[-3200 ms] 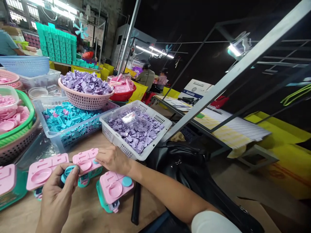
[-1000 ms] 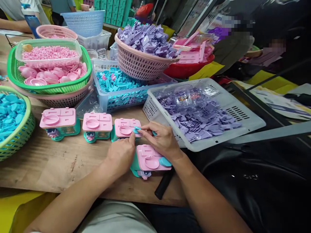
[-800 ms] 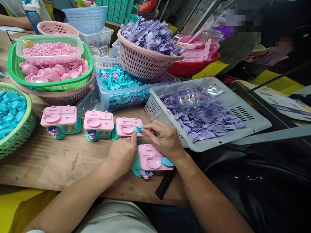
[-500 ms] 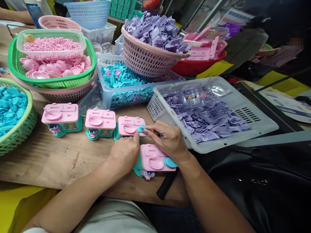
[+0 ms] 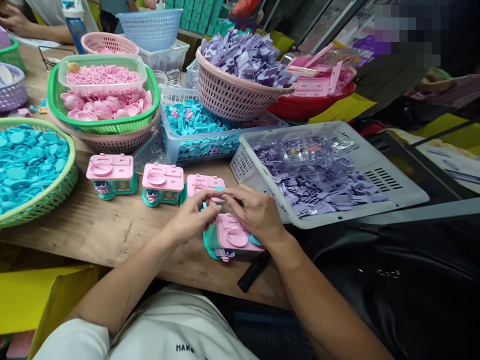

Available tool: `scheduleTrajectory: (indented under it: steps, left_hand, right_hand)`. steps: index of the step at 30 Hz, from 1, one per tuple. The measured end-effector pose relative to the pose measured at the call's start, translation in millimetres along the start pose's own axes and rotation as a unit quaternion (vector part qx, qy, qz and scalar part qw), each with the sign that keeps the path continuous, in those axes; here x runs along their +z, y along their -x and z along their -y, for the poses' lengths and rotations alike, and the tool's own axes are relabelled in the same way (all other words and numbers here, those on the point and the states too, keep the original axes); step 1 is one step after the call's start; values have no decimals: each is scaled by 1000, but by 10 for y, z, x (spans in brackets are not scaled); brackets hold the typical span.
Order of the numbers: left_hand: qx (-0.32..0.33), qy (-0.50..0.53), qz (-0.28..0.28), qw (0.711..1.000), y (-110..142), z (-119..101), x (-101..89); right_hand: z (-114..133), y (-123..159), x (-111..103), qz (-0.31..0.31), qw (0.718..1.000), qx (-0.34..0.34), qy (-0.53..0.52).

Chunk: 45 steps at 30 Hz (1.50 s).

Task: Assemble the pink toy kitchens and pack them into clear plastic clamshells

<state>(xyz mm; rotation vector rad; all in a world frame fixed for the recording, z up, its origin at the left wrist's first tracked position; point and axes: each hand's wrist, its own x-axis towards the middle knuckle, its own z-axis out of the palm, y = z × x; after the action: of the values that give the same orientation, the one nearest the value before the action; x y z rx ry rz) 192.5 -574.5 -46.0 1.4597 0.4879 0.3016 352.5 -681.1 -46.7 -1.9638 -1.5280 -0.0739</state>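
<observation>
Two small plastic pieces are teal. One, a teal piece (image 5: pixel 219 189), is pinched in the fingertips of my right hand (image 5: pixel 257 210), over the pink top of a toy kitchen unit (image 5: pixel 198 184). My left hand (image 5: pixel 193 217) is beside it, index finger and thumb curved and apart, the index tip close to the right fingertips. Nearer me sits another toy kitchen unit (image 5: pixel 236 235), with a pink top, an oval basin and a teal base; the other piece, a teal disc (image 5: pixel 255 240), lies on it, partly hidden by my right hand.
Two similar toy units (image 5: pixel 111 172) (image 5: pixel 163 182) stand to the left. A green basket of teal parts (image 5: pixel 71 185) is at far left. Behind are a green basket (image 5: pixel 52 100), a pink basket (image 5: pixel 225 97) and a grey crate (image 5: pixel 408 192) of purple parts. A black handle (image 5: pixel 253 272) projects at the table edge.
My left hand has opened from a pointing pose, its index finger and thumb now spread. My right hand stays at the same toy unit. The view has shifted, showing more of the left side.
</observation>
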Motion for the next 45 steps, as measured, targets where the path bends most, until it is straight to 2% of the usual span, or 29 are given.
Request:
scheduleTrajectory:
  steps: [1, 2, 4, 5, 7, 8, 9, 11, 14, 16, 19, 22, 24, 26, 28, 30, 32, 34, 36, 39, 42, 45]
  left_hand:
    - [-37, 127, -2, 991, 53, -14, -30]
    - [-72, 230, -13, 970, 111, -22, -57]
    - [-110, 344, -40, 931, 225, -15, -88]
    - [-111, 358, -52, 925, 274, -1, -90]
    - [-88, 323, -69, 940, 343, 32, -68]
    - [-62, 284, -81, 953, 363, 45, -49]
    - [-26, 234, -100, 967, 375, 51, -29]
    - [73, 116, -158, 978, 382, 36, 3]
    - [224, -70, -194, 952, 372, -48, -3]
    - [279, -168, -187, 927, 354, -119, -45]
    - [297, -268, -206, 893, 305, -205, -148]
    - [301, -303, -224, 876, 250, -252, -273]
    - [310, -303, -231, 871, 219, -268, -356]
    - [310, -297, -238, 871, 193, -279, -444]
    - [286, -274, -229, 889, 169, -293, -546]
    - [233, -219, -215, 923, 147, -311, -666]
    - [179, -156, -195, 952, 128, -327, -794]
    - [143, -108, -171, 969, 109, -330, -904]
    - [117, -68, -144, 980, 90, -311, -972]
    - [79, -16, -132, 988, 67, -252, -994]
    - [61, -4, -145, 987, 82, -207, -959]
    - [59, 41, -204, 976, 164, -219, -914]
  right_hand:
    - [34, 4, -27, -13, 995, 56, -83]
    - [78, 4, -59, -19, 977, 113, -178]
    - [192, -16, -119, 3, 906, 214, -366]
    - [258, -35, -138, 30, 861, 249, -443]
    - [390, -90, -140, 75, 781, 297, -544]
    - [449, -121, -120, 82, 756, 313, -570]
    - [500, -152, -88, 82, 740, 324, -584]
    - [571, -208, 4, 75, 731, 331, -592]
    - [631, -280, 165, 51, 745, 333, -576]
    - [670, -330, 255, 18, 757, 342, -557]
    - [744, -420, 320, 5, 777, 336, -533]
    - [815, -514, 296, 57, 833, 273, -478]
    - [857, -570, 260, 94, 877, 211, -421]
    - [891, -625, 233, 117, 909, 161, -366]
    - [909, -688, 224, 134, 930, 122, -320]
    - [899, -764, 229, 140, 944, 76, -288]
    - [863, -844, 239, 134, 953, 22, -271]
    - [815, -915, 250, 128, 954, -10, -269]
    - [772, -968, 267, 127, 952, -8, -278]
    - [718, -1012, 305, 145, 947, 9, -287]
    - [658, -1030, 345, 187, 945, -3, -268]
    - [587, -1038, 388, 202, 964, -45, -168]
